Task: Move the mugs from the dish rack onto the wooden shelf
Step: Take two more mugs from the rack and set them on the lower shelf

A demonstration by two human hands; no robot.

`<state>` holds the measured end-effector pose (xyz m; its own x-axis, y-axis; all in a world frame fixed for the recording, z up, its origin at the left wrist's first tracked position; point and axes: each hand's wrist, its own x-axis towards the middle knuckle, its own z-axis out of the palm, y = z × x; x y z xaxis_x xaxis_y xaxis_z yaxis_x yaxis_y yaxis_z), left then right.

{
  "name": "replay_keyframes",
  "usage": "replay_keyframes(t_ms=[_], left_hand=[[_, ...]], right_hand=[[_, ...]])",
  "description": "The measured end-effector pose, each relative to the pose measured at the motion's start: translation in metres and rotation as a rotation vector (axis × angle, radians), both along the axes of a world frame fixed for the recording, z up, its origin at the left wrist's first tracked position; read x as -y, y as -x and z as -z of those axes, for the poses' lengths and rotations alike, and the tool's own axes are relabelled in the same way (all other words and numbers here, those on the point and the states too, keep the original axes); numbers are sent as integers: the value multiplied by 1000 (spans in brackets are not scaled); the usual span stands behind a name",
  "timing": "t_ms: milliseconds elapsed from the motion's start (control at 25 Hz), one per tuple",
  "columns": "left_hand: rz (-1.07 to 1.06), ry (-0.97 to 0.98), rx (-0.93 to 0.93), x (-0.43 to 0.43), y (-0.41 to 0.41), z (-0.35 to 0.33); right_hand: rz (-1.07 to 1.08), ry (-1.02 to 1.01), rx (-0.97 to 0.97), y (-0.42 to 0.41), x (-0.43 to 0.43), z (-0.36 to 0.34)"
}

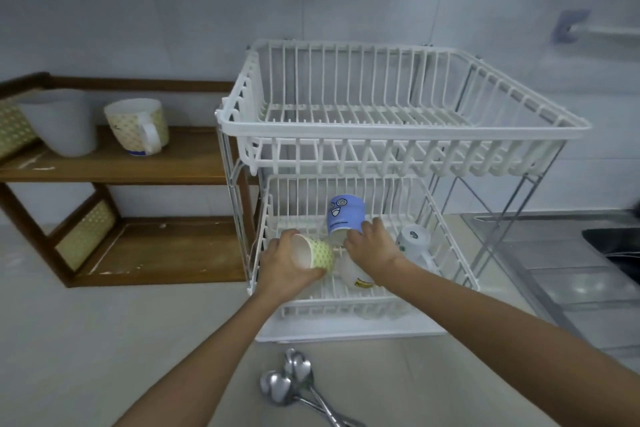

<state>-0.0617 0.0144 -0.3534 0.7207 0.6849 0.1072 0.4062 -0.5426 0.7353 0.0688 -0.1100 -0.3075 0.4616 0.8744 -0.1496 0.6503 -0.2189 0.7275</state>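
Left hand wraps a green mug tipped sideways in the rack lower tier; right hand fingers pinch the blue mug; two white mugs crowd beside; two mugs stand on the shelf; spoons lie on the desk.

1. The dish rack stands at the middle on the counter, against the far wall; the wooden shelf stands just left of it.
2. On the shelf's upper board sit a pot at the left and a mug to its right.
3. In the rack's lower tier a tall mug stands far, a small mug lies to the right, and a pale mug lies nearest.
4. The left hand grips a tilted cup at the tier's left; the right hand touches the tall mug.
5. Spoons lie on the counter near the rack's front.
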Motion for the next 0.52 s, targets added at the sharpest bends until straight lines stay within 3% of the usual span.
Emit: replay_keyframes(t_ms=[200,360,520], left_hand=[[-82,-24,191,25,19,-35],[-14,-7,232,41,51,-66],[91,13,142,39,115,-72]], right_hand=[[141,-477,-337,-24,35,-23],[352,-1073,-1010,-34,64,-26],[271,-1352,-1686,-15,76,-2]])
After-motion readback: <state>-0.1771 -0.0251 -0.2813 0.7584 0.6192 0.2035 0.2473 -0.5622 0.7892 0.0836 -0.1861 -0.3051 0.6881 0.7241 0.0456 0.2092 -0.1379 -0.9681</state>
